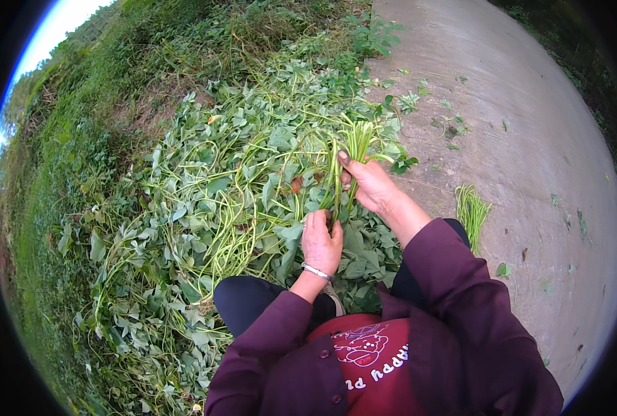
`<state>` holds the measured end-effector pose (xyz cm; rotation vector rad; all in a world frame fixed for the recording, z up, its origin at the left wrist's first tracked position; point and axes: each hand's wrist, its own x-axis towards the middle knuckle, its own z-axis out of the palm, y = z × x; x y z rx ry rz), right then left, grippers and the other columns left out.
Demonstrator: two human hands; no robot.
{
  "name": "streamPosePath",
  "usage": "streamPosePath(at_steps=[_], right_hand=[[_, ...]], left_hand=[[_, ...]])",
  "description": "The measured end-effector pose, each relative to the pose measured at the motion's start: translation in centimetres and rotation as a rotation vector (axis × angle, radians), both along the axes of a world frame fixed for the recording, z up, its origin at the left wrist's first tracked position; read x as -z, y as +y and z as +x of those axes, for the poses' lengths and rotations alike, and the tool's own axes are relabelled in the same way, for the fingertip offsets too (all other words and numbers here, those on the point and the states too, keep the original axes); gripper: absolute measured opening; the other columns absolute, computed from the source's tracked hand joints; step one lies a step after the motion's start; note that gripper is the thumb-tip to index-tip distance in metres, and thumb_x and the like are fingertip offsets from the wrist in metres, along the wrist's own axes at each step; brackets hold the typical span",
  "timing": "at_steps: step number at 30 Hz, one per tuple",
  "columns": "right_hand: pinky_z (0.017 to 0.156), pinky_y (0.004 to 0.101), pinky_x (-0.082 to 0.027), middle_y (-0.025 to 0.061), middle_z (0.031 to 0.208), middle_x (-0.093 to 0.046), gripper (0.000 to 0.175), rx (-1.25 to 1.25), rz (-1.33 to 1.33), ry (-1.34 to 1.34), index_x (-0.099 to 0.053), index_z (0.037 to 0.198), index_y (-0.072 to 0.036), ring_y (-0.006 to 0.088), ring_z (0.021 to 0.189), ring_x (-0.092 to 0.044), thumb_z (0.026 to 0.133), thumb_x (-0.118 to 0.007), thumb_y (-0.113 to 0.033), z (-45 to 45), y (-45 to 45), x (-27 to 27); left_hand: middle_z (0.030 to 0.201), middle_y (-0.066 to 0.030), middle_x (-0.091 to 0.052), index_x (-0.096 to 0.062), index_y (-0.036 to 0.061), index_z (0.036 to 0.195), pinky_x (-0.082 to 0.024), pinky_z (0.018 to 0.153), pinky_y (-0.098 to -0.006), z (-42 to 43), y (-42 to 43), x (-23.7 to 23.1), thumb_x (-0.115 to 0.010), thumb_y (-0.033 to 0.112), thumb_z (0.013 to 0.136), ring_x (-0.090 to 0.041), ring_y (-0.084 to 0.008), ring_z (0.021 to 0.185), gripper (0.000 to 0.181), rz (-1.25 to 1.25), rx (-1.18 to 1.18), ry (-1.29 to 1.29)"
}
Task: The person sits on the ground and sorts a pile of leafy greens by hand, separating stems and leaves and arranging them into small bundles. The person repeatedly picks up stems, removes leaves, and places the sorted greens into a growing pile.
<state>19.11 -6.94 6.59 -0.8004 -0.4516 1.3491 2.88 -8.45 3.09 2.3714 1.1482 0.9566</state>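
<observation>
My right hand (369, 183) grips a bundle of green leaf stems (359, 136), their cut ends fanning out above the thumb. Below it, my left hand (322, 240) has its fingers closed around the lower part of the stems, where leaves hang; the fingertips are partly hidden. A silver bracelet (316, 271) circles the left wrist. Under and around both hands spreads a heap of leafy green vines (235, 208), apparently sweet potato, with long stems tangled through it. To the right, a tidy bunch of leafless stems (472, 216) lies on the concrete.
A concrete path (537, 156) runs along the right, with loose leaf scraps (449, 125) on it. Grass and weeds (74, 151) cover the bank at left. My bent knees (246, 301) flank the near part of the heap, and a shoe (334, 299) shows between them.
</observation>
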Motion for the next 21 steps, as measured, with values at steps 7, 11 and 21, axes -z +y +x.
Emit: streamPosePath(at_steps=[7, 11, 21], right_hand=[[0.050, 0.0197, -0.031, -0.0069, 0.068, -0.048, 0.027, -0.147, -0.049, -0.306, -0.054, 0.093, -0.010, 0.0038, 0.057, -0.039, 0.079, -0.070, -0.026, 3.3, -0.9, 1.1], [0.061, 0.0365, -0.047, 0.0101, 0.079, -0.063, 0.030, 0.096, -0.199, -1.283, -0.056, 0.090, -0.005, 0.0251, 0.071, -0.061, 0.074, -0.070, -0.026, 3.6, -0.3, 3.0], [0.069, 0.0355, -0.047, 0.0127, 0.086, -0.062, 0.041, 0.244, -0.865, -1.190, -0.059, 0.097, -0.002, 0.0238, 0.077, -0.060, 0.076, -0.067, -0.036, 8.4, -1.1, 5.1]], left_hand=[[0.079, -0.0107, -0.061, -0.054, -0.0029, 0.100, -0.048, 0.060, -0.0278, -1.3, -0.4, -3.2, -0.055, 0.004, 0.086, -0.060, -0.0164, 0.065, 0.015, -0.469, 0.100, -0.373], [0.072, -0.0045, -0.060, -0.057, -0.0011, 0.096, -0.043, 0.052, -0.0213, -1.3, -1.6, -5.0, -0.051, 0.006, 0.089, -0.053, -0.0072, 0.056, 0.011, -0.801, 0.126, -0.434], [0.069, -0.0026, -0.056, -0.056, -0.0005, 0.095, -0.040, 0.054, -0.0208, -2.2, -3.1, -9.1, -0.048, 0.012, 0.092, -0.051, -0.0098, 0.056, 0.015, -1.270, 0.284, -0.654]])
